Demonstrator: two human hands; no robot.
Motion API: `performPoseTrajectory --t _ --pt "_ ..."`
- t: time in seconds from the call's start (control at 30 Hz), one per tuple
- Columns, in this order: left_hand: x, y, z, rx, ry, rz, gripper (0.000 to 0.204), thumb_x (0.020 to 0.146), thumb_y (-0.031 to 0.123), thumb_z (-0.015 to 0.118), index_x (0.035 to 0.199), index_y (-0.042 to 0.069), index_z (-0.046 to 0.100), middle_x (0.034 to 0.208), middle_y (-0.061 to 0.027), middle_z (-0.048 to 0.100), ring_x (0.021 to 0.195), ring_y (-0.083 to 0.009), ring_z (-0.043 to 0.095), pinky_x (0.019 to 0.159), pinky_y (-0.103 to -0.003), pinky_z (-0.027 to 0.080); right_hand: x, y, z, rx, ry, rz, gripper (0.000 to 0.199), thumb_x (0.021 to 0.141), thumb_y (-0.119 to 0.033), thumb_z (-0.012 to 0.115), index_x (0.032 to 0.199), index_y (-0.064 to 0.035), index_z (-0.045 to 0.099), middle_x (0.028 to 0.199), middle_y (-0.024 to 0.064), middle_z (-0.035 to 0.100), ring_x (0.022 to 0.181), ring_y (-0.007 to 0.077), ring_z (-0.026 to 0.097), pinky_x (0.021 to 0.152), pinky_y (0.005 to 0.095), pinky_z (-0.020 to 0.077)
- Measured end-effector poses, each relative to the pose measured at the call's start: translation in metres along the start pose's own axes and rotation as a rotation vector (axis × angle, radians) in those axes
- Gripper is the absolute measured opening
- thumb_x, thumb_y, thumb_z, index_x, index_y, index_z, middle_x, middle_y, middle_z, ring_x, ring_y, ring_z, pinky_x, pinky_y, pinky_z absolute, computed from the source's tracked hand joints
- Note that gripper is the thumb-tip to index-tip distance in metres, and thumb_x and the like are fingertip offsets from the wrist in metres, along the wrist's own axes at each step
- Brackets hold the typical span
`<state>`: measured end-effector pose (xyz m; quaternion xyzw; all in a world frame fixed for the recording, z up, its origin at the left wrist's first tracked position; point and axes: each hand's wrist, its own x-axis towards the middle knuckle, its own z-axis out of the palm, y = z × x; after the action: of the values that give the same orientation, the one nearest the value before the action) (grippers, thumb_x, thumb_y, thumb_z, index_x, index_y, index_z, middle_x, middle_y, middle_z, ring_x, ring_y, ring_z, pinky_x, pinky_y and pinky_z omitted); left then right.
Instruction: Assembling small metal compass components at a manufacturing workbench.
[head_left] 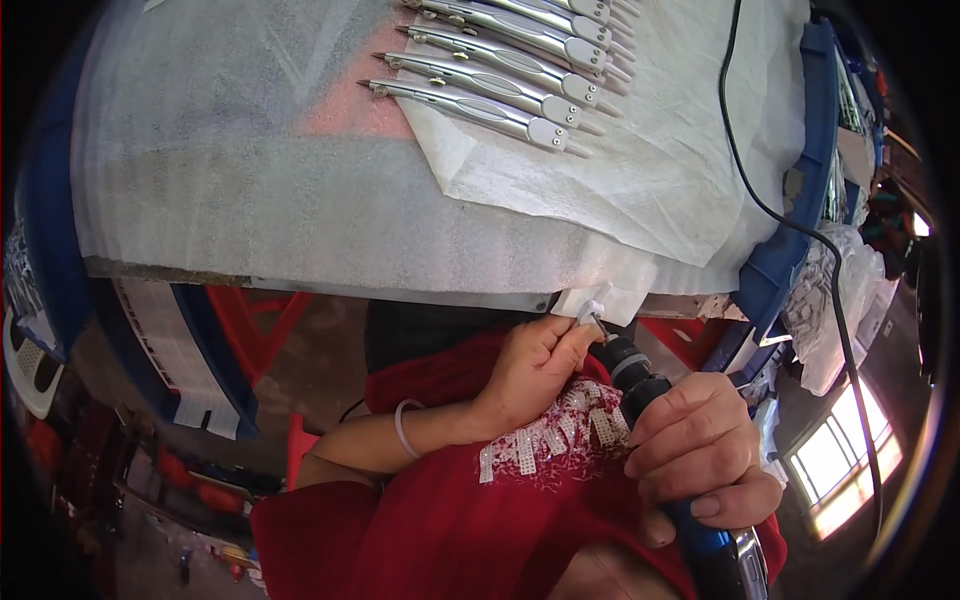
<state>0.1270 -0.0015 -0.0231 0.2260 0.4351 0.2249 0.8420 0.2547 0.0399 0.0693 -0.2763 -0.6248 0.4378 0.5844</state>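
At the table's near edge, my left hand [535, 370] pinches a small pale piece [592, 310], its exact kind partly hidden by the fingers. A white pad [628, 300] lies under that piece. My right hand [700, 450] is wrapped round a black and blue power screwdriver [708, 540], which slants up from the lower right. The black front end of the tool [628, 362] points at the pale piece, close to my left fingertips. Whether the bit touches it cannot be made out. Farther off, several silver drawing compasses [490, 105] lie side by side in a row.
White foam sheeting [220, 200] covers the table, with a thinner white sheet [560, 205] under the compasses. A black cable [745, 170] hangs down along the right side. Blue trays [815, 130] flank the table, and a clear plastic bag [830, 300] is at the right.
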Motion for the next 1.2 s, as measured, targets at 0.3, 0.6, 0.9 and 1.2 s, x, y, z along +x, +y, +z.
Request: performPoseTrajectory --t 0.3,0.6,0.9,1.2 --pt "-0.003 0.005 0.001 -0.005 0.004 -0.004 0.022 0.094 0.017 0.053 0.088 -0.001 0.064 0.059 -0.0018 0.053 0.053 -0.0065 0.046 0.048 -0.025 0.038 0.004 -0.002 -0.007 -0.081 -0.096 0.008 0.038 0.080 -0.018 0.074 0.098 -0.0107 0.042 0.073 0.0039 0.064 0.059 0.0145 0.065 0.052 0.0239 0.0520" --pt "-0.003 0.006 0.001 -0.105 -0.042 -0.026 0.021 0.096 0.017 0.051 0.090 0.001 0.063 0.060 0.0038 0.049 0.052 -0.0023 0.042 0.047 -0.020 0.035 -0.003 -0.010 -0.010 -0.114 -0.082 -0.011 0.044 0.080 -0.019 0.074 0.108 -0.0106 0.041 0.073 0.0046 0.063 0.058 0.0149 0.065 0.052 0.0245 0.0526" --pt "-0.004 0.006 0.003 -0.075 -0.035 -0.017 0.022 0.098 0.017 0.048 0.094 0.001 0.063 0.063 0.0066 0.047 0.051 -0.0004 0.037 0.045 -0.016 0.028 -0.006 -0.014 -0.011 -0.001 -0.020 0.018 0.045 0.070 -0.008 0.079 0.098 -0.0089 0.045 0.074 0.0130 0.064 0.059 0.0242 0.064 0.053 0.0331 0.0537" --pt "-0.003 0.007 0.003 -0.080 -0.027 -0.034 0.022 0.097 0.017 0.049 0.093 0.001 0.063 0.063 0.0066 0.048 0.052 -0.0001 0.038 0.046 -0.016 0.029 -0.003 -0.009 -0.013 -0.114 -0.080 0.004 0.040 0.081 -0.019 0.073 0.103 -0.0107 0.041 0.074 0.0042 0.063 0.059 0.0146 0.065 0.052 0.0245 0.0529"
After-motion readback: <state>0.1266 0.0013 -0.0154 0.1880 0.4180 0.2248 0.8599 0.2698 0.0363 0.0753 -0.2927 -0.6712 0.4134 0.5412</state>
